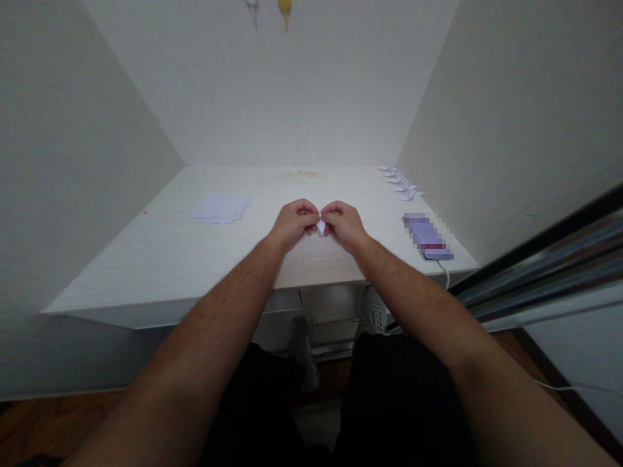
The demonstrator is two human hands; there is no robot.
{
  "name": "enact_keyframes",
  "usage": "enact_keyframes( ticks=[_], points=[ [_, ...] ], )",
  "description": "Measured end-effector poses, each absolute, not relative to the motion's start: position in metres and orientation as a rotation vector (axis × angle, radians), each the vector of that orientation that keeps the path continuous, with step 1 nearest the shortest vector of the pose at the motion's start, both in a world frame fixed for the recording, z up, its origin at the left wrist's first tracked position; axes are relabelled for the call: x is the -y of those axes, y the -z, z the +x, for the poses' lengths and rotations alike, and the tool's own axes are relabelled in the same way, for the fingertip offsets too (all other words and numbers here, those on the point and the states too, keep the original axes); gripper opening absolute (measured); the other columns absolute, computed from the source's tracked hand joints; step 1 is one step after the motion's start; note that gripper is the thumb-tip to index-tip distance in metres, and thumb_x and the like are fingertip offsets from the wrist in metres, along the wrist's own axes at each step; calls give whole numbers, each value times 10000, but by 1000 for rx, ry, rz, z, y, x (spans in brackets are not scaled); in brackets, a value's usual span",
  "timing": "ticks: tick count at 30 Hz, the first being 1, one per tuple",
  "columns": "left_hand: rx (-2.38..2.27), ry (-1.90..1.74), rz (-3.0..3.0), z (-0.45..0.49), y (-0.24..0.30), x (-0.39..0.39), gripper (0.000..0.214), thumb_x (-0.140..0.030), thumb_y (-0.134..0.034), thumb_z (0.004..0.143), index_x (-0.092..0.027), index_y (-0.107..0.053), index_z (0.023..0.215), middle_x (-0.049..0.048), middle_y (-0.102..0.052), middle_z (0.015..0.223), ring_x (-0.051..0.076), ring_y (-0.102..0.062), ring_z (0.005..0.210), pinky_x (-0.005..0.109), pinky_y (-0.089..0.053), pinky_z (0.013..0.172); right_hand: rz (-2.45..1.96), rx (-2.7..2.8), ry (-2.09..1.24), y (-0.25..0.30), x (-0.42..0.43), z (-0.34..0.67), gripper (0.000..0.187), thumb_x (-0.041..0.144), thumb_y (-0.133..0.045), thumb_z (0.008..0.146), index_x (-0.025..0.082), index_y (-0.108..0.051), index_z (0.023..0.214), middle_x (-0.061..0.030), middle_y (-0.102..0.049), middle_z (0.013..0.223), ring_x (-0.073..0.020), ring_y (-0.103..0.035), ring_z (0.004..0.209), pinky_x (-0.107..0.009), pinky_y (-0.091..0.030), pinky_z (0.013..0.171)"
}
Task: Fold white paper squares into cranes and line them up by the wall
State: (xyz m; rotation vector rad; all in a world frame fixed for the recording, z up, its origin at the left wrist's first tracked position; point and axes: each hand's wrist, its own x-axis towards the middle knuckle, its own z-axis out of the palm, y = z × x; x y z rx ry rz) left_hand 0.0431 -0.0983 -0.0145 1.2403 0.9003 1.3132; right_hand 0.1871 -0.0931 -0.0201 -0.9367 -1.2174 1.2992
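Observation:
Between my two hands is a small piece of folded white paper (321, 226), pinched near the front middle of the desk. My left hand (294, 224) grips its left side with thumb and fingers. From the other side my right hand (343, 224) pinches it too, the thumbs almost meeting above it. Most of the paper is covered by my fingers; only a pointed white part shows below them. A stack of white paper sheets (220, 207) lies to the left of my hands. Several folded white paper cranes (407, 193) stand in a row at the back right.
The white desk (160, 259) has walls at its back and both sides. A phone (428, 237), its screen blurred out, lies near the right front with a white cable (446, 277) running off the edge. A brownish stain (306, 173) marks the back of the desk.

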Motion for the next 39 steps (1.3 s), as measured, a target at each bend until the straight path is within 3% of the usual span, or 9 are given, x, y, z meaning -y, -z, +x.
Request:
enact_keyframes(
  ticks=[16, 20, 26, 35, 39],
  points=[
    [-962, -1313, 1256, 42, 13, 98, 174, -91, -771, 567, -139, -653, 685, -13, -599, 523, 73, -516, 415, 211, -394, 441, -908, 1189, -1322, 20, 92, 188, 131, 128, -690, 625, 181, -597, 700, 48, -600, 482, -88, -519, 400, -192, -402, 404],
    [-957, -1347, 1247, 42, 13, 98, 212, -124, -781, 562, -139, -662, 737, -17, -606, 540, 72, -515, 431, 212, -388, 451, -954, 1219, -1286, 23, 90, 186, 89, 203, -682, 651, 184, -603, 688, 41, -592, 477, -99, -522, 406, -213, -413, 416],
    [-1066, -1331, 1301, 45, 17, 97, 188, -209, -767, 584, -151, -660, 728, -7, -613, 538, 86, -515, 461, 210, -340, 453, -973, 1302, -1134, 28, 91, 186, 123, 283, -688, 654, 196, -603, 669, 59, -558, 475, -85, -464, 420, -210, -322, 424],
    [-1184, -1346, 1437, 43, 21, 93, 127, -227, -744, 612, -160, -640, 643, -9, -594, 519, 95, -488, 467, 230, -344, 476, -1120, 1502, -811, 34, 86, 191, 110, 295, -667, 721, 193, -645, 686, 24, -635, 624, -120, -528, 583, -251, -393, 568],
    [-1220, -1385, 1410, 43, 22, 91, 135, -228, -751, 617, -161, -635, 637, -19, -576, 506, 89, -458, 455, 227, -317, 460, -1118, 1471, -845, 35, 85, 189, 150, 337, -678, 734, 188, -669, 719, 14, -652, 632, -128, -547, 581, -257, -410, 568]
  ],
)
